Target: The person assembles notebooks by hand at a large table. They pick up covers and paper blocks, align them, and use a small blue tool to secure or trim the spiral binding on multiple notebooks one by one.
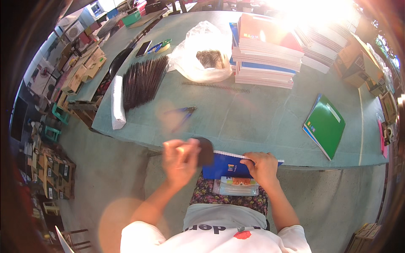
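Observation:
My left hand (pixel 180 163), smeared by motion, is curled against a dark rounded object (pixel 206 152) at the table's front edge; its exact kind cannot be made out. Right beside it, a blue notebook (pixel 228 166) lies over my lap, its white page edge with a row of holes along the far side. The fingers and thumb of my right hand (pixel 261 166) pinch the notebook at its right end. Under the notebook, a clear pack with an orange animal picture (pixel 240 187) rests on my flowered clothing. Blue-handled pliers (pixel 182 118) lie on the table ahead of my left hand.
Black spiral binding coils (pixel 145 82) lie heaped at the left by a white wrapped bundle (pixel 118 103). One loose coil (pixel 215 87) lies before a plastic bag (pixel 200 55). Stacked notebooks (pixel 265 55) stand behind; a green notebook (pixel 327 124) lies at right. A carton (pixel 358 63) stands beyond.

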Demonstrator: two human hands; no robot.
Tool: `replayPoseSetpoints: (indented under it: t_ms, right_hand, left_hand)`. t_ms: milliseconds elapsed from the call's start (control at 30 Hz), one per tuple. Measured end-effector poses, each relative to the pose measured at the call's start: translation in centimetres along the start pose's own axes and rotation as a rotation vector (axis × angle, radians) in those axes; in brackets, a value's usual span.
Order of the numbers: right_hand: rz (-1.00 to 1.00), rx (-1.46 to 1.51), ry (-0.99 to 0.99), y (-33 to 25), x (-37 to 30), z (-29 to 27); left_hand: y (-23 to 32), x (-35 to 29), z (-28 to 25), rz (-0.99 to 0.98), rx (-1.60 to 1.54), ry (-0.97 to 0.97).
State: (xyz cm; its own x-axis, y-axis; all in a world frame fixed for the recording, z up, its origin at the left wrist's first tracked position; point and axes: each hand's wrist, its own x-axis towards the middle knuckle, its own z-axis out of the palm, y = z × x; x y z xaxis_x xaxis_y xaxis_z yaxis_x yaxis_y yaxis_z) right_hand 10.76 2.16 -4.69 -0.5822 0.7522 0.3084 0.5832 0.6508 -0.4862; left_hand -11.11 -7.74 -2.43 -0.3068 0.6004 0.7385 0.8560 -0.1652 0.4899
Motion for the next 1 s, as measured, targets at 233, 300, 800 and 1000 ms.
replayPoseSetpoints:
  t_ms: [233, 300, 800, 1000]
  right_hand:
    - [-0.035, 0.013, -0.027, 0.2, -0.1, -0.5]
    - [-0.057, 0.02, 0.025, 0.1, -0.3, -0.5]
    - [-0.028, 0.028, 0.067, 0.4, -0.1, 0.1]
    - [-0.044, 0.03, 0.045, 0.6, 0.1, 0.1]
  left_hand:
    - [-0.1, 1.1, 0.2, -0.065, 0.09, 0.039]
    - [-1.0, -3.0, 0.3, 0.029, -0.017, -0.344]
    - [-0.2, -1.8, 2.5, 0.037, -0.117, -0.439]
    - [1.6, 0.8, 2.0, -0.037, -0.062, -0.142]
